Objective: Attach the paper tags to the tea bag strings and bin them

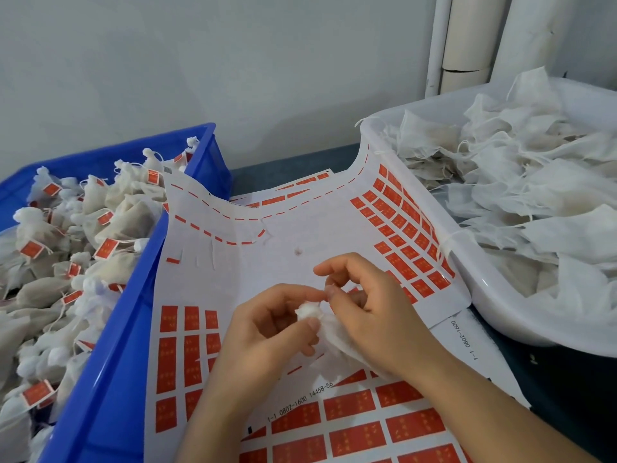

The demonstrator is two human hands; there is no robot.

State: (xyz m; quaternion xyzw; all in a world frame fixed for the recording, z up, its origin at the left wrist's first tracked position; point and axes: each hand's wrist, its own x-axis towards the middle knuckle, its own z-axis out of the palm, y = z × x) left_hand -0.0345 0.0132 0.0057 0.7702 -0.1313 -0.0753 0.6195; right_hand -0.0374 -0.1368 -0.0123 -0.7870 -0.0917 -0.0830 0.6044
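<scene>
White gauze, bunched at its top, marks the tea bag [337, 339], held above the near middle of the table between both hands. The left hand [267, 332] grips the gathered top, fingers curled round it and thumb pressed on its side. The right hand [374, 309] lies over the bag's body, with its thumb and forefinger pinched together at the bag's top; whether they hold string or tag is too small to tell.

Under the hands lies a backing sheet [283, 262], bare in the middle, with red tags [400, 242] in rows on its right part and its near left part. Its left and right edges curl up against the two containers. Another tag sheet [367, 422] lies nearer, partly under the forearms.

To the left stands a blue bin [110, 362] heaped with tagged tea bags [66, 245]. To the right a white tub [484, 295] holds loose untagged bags [534, 195]. Dark table [567, 379] shows at near right. White pipes [467, 38] stand at far right against a pale wall [200, 61].
</scene>
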